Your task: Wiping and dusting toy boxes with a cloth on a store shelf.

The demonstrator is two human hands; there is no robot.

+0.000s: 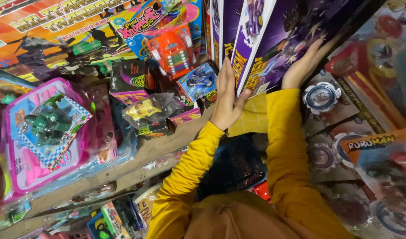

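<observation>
yellow-sleeved left hand point(226, 102) and right hand point(303, 66) grip purple toy box point(280, 42).

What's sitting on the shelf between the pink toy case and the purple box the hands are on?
In the head view, between the pink toy case and the purple box: a bagged yellow toy car and small boxed toys.

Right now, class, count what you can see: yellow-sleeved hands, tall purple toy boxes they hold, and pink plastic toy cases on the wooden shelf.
Yellow-sleeved hands: 2, left hand and right hand
Tall purple toy box held: 1
Pink plastic toy case: 1
Total: 4
</observation>
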